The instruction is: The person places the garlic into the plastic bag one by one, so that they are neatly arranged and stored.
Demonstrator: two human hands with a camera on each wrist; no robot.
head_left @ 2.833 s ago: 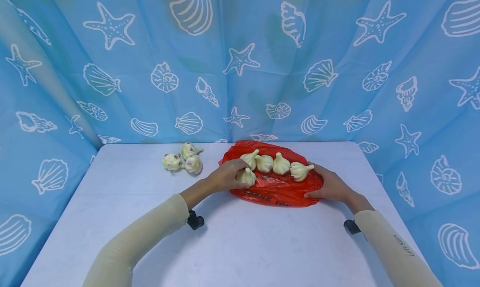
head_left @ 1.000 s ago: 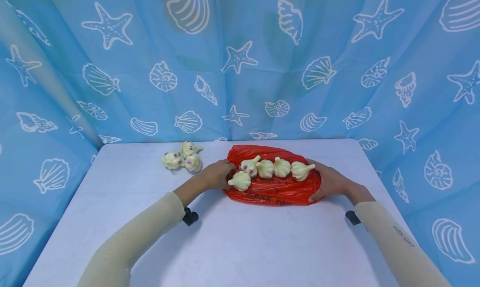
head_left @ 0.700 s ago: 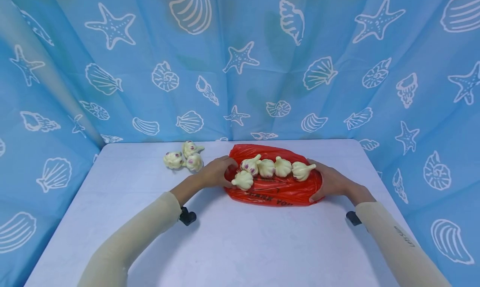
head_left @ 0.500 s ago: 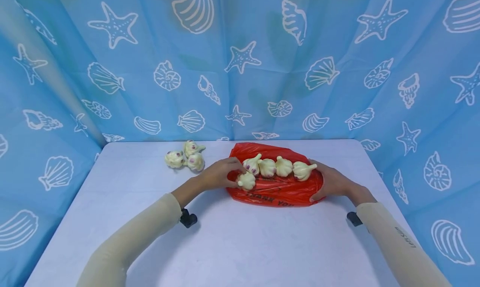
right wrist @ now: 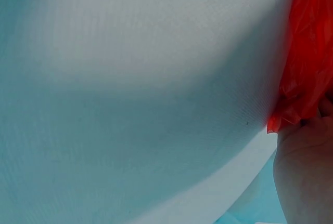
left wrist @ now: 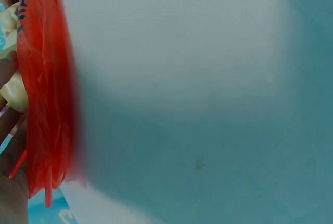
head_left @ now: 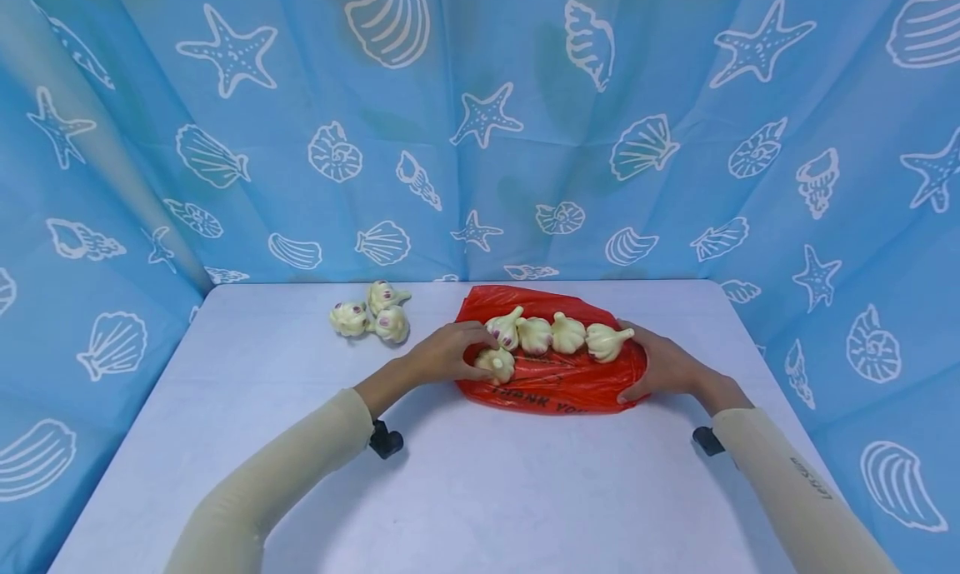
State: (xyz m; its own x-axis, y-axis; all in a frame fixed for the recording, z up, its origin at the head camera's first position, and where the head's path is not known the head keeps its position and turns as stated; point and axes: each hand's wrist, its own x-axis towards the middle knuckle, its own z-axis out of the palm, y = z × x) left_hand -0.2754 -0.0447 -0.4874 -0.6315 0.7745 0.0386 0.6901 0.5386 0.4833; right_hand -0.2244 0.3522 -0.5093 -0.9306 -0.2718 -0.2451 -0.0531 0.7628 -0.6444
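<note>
A red plastic bag (head_left: 555, 382), flat-topped and printed with dark letters, lies on the white table. Along its top sit several garlic bulbs (head_left: 567, 332) in a row. My left hand (head_left: 450, 354) holds one more garlic bulb (head_left: 497, 364) between thumb and fingers at the bag's left front, its stem toward the head view. The left wrist view shows fingers (left wrist: 7, 69) around that pale bulb (left wrist: 15, 93) beside the bag (left wrist: 47, 89). At the other end, my right hand (head_left: 667, 366) grips the bag's side, thumb in front and fingers hidden behind. Crumpled red plastic (right wrist: 307, 52) meets the palm in the right wrist view.
Three garlic bulbs (head_left: 390, 324) with purple marks lie clustered at the table's back left. The white table (head_left: 480, 491) extends in front of the bag. A blue curtain (head_left: 420, 124) with shell prints stands right behind the table's back edge and along both sides.
My left hand drew back leftward, then came right again and took hold of the front-left bulb, whose stem has turned from leftward to facing the head view. My right hand stays at the bag.
</note>
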